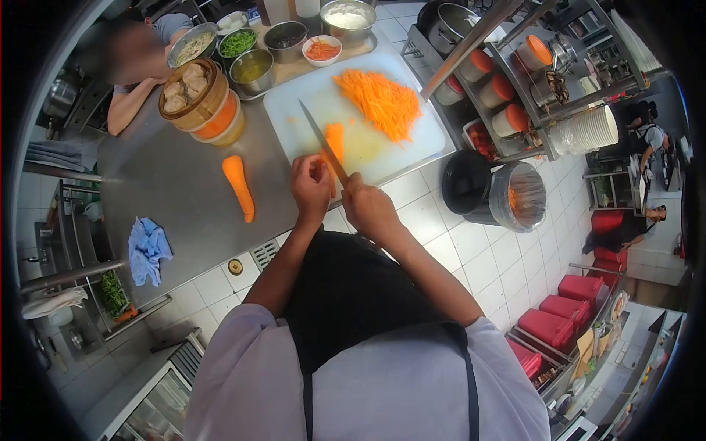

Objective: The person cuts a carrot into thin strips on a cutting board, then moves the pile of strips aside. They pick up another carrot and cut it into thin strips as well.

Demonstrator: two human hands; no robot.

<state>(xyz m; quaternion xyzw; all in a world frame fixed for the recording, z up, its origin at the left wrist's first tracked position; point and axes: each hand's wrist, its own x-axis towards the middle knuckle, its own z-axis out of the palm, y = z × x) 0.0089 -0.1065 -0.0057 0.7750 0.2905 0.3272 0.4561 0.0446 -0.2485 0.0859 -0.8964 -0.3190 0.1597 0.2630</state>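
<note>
My right hand (365, 208) is wrapped round the handle of a kitchen knife (321, 137), whose long blade points up and left across the white cutting board (294, 110). Under and beside the blade lies a piece of peeled carrot (334, 141). My left hand (312, 185) has its fingers curled on the carrot at the board's near edge, close to the blade. A heap of shredded carrot (379, 101) covers the board's far right part. Left of the board, a whole peeled carrot (238, 189) lies on the steel table (191, 198).
A bamboo steamer (193, 92) with dumplings stands at the far left. Behind the board are bowls of chopped greens (237, 44) and shredded carrot (322, 50). A blue cloth (149, 250) lies front left. A lined bin (518, 197) stands right. Another person's arm (132, 105) rests on the table.
</note>
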